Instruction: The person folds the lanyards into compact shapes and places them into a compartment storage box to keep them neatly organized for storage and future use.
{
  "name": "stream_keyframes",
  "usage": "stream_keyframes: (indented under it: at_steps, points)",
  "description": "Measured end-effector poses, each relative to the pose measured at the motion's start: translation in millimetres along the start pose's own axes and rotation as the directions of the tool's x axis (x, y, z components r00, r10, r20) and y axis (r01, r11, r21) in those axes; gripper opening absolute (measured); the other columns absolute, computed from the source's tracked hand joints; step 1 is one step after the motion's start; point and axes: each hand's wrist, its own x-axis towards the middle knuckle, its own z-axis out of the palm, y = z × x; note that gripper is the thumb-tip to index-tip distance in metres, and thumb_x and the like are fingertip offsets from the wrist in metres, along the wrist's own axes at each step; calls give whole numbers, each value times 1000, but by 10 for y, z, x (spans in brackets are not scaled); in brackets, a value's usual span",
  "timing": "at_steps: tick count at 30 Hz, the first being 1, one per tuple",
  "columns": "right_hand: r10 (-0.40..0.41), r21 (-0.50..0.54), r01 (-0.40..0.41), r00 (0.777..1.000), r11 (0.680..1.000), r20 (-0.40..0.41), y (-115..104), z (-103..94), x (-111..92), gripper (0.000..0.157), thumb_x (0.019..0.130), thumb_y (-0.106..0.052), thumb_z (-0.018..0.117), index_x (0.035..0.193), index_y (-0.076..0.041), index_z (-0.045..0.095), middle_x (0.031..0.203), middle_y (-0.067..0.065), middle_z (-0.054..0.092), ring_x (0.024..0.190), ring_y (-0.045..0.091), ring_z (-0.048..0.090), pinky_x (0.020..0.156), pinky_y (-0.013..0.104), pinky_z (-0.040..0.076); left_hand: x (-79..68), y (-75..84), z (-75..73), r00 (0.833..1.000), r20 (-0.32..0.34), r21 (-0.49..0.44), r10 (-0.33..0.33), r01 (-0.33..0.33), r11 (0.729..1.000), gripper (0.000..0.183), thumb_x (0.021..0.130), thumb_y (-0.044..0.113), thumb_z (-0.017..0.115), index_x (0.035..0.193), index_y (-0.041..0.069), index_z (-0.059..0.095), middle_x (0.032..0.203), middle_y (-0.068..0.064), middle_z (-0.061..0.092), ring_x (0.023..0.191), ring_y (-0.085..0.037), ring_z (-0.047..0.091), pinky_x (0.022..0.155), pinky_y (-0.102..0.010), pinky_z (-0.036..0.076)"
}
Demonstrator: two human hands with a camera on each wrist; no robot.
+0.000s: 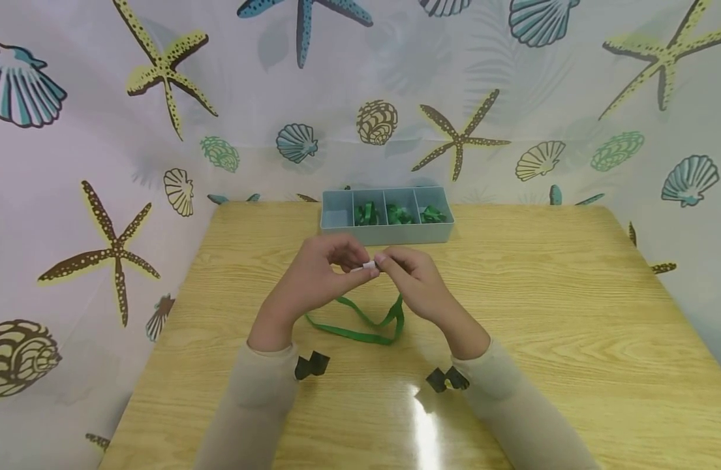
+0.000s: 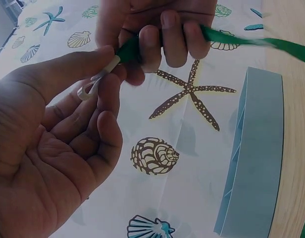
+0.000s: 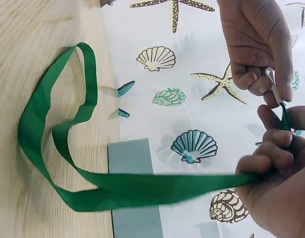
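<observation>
Above the table, both hands meet at a small white looped plastic clip [image 3: 275, 93] on the end of a green ribbon strap [image 3: 137, 189]. My left hand [image 1: 313, 274] pinches the clip between thumb and index finger, its other fingers loosely curled. Beside it, my right hand [image 1: 417, 284] grips the green strap just below the clip; in the right wrist view the strap passes through its curled fingers. From there the strap hangs down in a long loop towards the tabletop. Fingers partly hide the joint between clip and strap.
A grey-blue divided box [image 1: 389, 235] stands at the back of the wooden table [image 1: 542, 294], just beyond the hands. Three of its compartments hold green ribbon pieces [image 1: 399, 215]. Behind the table hangs a white cloth [image 1: 337, 98] printed with shells and starfish.
</observation>
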Motion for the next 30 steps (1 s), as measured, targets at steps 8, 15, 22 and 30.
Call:
stream_keyframes:
  at_steps: [8,15,22,30]
  points:
    - [23,-88,-30,997,996,-76,34,-110,-9,32,111,-22,57,85,-9,71,68,1,52,60,16,42,60,30,40,-7,-26,-33,998,-48,73,-36,39,997,6,97,24,81,100,20,76,97,5,75,88,-13,71,82,-40,60]
    - [17,-135,-45,980,990,-199,87,-295,-44,37,113,-26,54,83,-9,67,58,1,39,51,16,33,55,32,36,-1,-21,-116,995,-97,57,-38,43,997,6,97,25,80,99,20,77,98,4,75,88,-14,71,84,-42,60]
    - [34,-187,-84,966,979,-257,187,-463,-48,42,112,-27,55,76,-7,61,60,0,41,54,15,36,55,30,37,-21,-55,-183,991,-120,47,-54,60,997,4,98,23,79,98,20,76,98,3,75,88,-15,69,85,-42,59]
    - [78,-271,-159,955,949,-286,229,-637,-97,49,113,-35,53,71,-9,59,59,1,43,52,16,37,54,32,37,-40,-105,-275,986,-159,58,-50,60,996,4,99,21,78,100,18,75,97,2,75,93,-16,67,88,-42,58]
